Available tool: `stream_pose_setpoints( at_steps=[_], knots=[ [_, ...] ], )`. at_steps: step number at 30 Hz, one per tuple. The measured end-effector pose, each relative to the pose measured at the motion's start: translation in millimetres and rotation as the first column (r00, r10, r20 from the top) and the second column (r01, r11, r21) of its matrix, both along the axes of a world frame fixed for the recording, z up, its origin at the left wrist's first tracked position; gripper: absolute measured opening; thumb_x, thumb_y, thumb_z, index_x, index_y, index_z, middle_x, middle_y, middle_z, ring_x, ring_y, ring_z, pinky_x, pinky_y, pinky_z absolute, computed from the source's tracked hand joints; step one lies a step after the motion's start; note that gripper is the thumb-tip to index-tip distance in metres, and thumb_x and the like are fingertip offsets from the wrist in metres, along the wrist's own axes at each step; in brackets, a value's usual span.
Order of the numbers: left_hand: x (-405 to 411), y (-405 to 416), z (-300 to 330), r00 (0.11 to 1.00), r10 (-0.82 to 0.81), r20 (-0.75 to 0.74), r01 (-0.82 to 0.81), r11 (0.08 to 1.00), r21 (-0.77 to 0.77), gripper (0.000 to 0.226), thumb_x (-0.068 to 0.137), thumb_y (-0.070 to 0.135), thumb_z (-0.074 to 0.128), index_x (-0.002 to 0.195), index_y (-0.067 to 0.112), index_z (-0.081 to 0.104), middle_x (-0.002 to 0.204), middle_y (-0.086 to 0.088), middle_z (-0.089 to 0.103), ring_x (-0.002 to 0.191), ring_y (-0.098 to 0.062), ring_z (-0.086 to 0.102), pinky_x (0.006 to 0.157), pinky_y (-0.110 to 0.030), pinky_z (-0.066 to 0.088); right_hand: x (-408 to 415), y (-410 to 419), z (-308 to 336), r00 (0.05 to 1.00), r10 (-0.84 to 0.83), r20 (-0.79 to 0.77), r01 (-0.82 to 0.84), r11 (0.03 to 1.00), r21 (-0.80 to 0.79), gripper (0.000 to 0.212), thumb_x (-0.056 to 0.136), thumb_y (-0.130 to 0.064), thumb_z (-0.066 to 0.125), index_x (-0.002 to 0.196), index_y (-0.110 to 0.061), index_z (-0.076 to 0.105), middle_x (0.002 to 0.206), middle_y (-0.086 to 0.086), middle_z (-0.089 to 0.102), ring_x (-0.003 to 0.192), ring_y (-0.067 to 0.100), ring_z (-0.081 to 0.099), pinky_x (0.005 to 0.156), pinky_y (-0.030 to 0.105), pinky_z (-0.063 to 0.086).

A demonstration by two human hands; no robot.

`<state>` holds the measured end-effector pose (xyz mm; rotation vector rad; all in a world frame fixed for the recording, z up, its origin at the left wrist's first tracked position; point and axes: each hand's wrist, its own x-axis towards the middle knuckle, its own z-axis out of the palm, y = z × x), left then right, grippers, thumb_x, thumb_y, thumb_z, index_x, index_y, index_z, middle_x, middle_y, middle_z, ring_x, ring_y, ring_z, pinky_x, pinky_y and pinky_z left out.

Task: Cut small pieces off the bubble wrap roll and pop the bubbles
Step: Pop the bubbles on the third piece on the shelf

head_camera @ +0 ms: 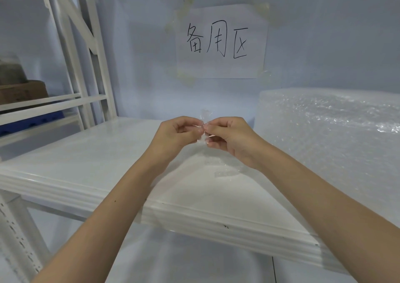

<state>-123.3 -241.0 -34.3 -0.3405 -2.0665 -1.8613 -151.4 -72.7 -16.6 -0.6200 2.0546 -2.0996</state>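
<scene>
My left hand [176, 135] and right hand [227, 137] pinched small bubble wrap piece [204, 120] between fingertips, above shelf [86, 163]. Bubble wrap roll [329, 126] sat right of hands. Risk: slick film slipping from pinch, bubbles staying unpopped, piece dropping among scraps [225, 171] below.

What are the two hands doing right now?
Left hand: closed, pinching the bubble wrap piece.
Right hand: closed, pinching the same piece from the other side.
</scene>
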Motion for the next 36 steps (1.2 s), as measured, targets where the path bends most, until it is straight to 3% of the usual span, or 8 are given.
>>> stream_pose_setpoints(
  at_steps=[5, 9, 13, 18, 23, 28, 32, 36],
  knots=[
    [0, -3, -1, 0.999, -0.039, 0.011, 0.039, 0.999, 0.012, 0.019, 0.087, 0.004, 0.069, 0.104, 0.013, 0.071, 0.082, -0.001, 0.071, 0.082, -0.017, 0.066, 0.090, -0.031, 0.056, 0, 0, 0, 0.998, 0.029, 0.048, -0.028, 0.999, -0.019, 0.010, 0.089, -0.002, 0.065, 0.098, 0.001, 0.068, 0.086, 0.014, 0.066, 0.072, 0.019, 0.064, 0.074, 0.025, 0.060],
    [0, -2, -1, 0.996, -0.072, 0.046, 0.069, 0.996, 0.053, 0.027, 0.086, -0.001, 0.068, 0.111, 0.011, 0.067, 0.081, -0.002, 0.068, 0.082, -0.017, 0.064, 0.087, -0.030, 0.054, -2, 1, 3, 1.000, -0.011, 0.029, 0.009, 0.998, 0.062, 0.021, 0.084, -0.019, 0.073, 0.099, -0.003, 0.071, 0.094, 0.010, 0.066, 0.078, 0.020, 0.065, 0.073, 0.026, 0.057],
    [1, -2, -2, 0.994, -0.088, 0.066, 0.088, 0.996, 0.006, 0.037, 0.085, -0.004, 0.067, 0.116, 0.016, 0.066, 0.086, -0.001, 0.070, 0.084, -0.015, 0.066, 0.091, -0.030, 0.053, -4, 3, 5, 0.998, -0.052, -0.032, 0.052, 0.999, 0.015, 0.009, 0.085, -0.016, 0.072, 0.088, -0.007, 0.072, 0.084, 0.009, 0.066, 0.075, 0.021, 0.060, 0.068, 0.024, 0.053],
    [1, -2, -1, 0.993, -0.094, 0.077, 0.098, 0.994, -0.042, 0.042, 0.083, -0.004, 0.068, 0.117, 0.021, 0.065, 0.088, 0.001, 0.071, 0.082, -0.012, 0.068, 0.084, -0.024, 0.051, -5, 3, 6, 0.998, -0.053, -0.040, 0.051, 0.998, -0.041, 0.018, 0.085, -0.009, 0.072, 0.102, -0.005, 0.068, 0.079, 0.010, 0.067, 0.071, 0.020, 0.061, 0.066, 0.023, 0.054],
    [1, -1, 1, 1.000, 0.018, 0.003, -0.018, 1.000, 0.001, 0.026, 0.088, 0.005, 0.064, 0.109, 0.019, 0.067, 0.088, -0.001, 0.067, 0.082, -0.013, 0.064, 0.088, -0.026, 0.053, -8, 1, 9, 0.994, -0.100, -0.047, 0.100, 0.995, -0.006, 0.010, 0.084, -0.005, 0.072, 0.093, -0.006, 0.069, 0.079, 0.010, 0.066, 0.067, 0.018, 0.060, 0.064, 0.021, 0.055],
    [-3, -6, 4, 0.972, 0.234, -0.034, -0.227, 0.963, 0.143, 0.018, 0.090, 0.008, 0.053, 0.095, 0.013, 0.069, 0.084, -0.002, 0.063, 0.076, -0.015, 0.060, 0.084, -0.027, 0.054, -13, -10, 11, 0.992, -0.130, 0.004, 0.127, 0.978, 0.167, 0.008, 0.081, -0.003, 0.073, 0.087, -0.003, 0.070, 0.076, 0.011, 0.065, 0.057, 0.016, 0.057, 0.057, 0.022, 0.052],
    [0, -5, 3, 0.965, 0.262, -0.026, -0.257, 0.959, 0.121, 0.019, 0.090, 0.008, 0.052, 0.096, 0.009, 0.069, 0.084, -0.002, 0.062, 0.078, -0.016, 0.059, 0.083, -0.027, 0.053, -16, -18, 1, 0.979, -0.187, 0.082, 0.151, 0.932, 0.329, 0.007, 0.080, -0.003, 0.072, 0.087, 0.000, 0.070, 0.075, 0.013, 0.063, 0.052, 0.017, 0.053, 0.051, 0.022, 0.047],
    [0, -6, 4, 0.964, 0.265, -0.032, -0.260, 0.959, 0.118, 0.018, 0.090, 0.008, 0.053, 0.096, 0.010, 0.069, 0.084, -0.002, 0.062, 0.080, -0.017, 0.059, 0.085, -0.029, 0.053, -22, -19, -7, 0.976, -0.217, -0.006, 0.196, 0.870, 0.453, 0.022, 0.079, -0.010, 0.075, 0.094, 0.005, 0.072, 0.077, 0.012, 0.068, 0.055, 0.019, 0.050, 0.044, 0.018, 0.038]
  ],
)
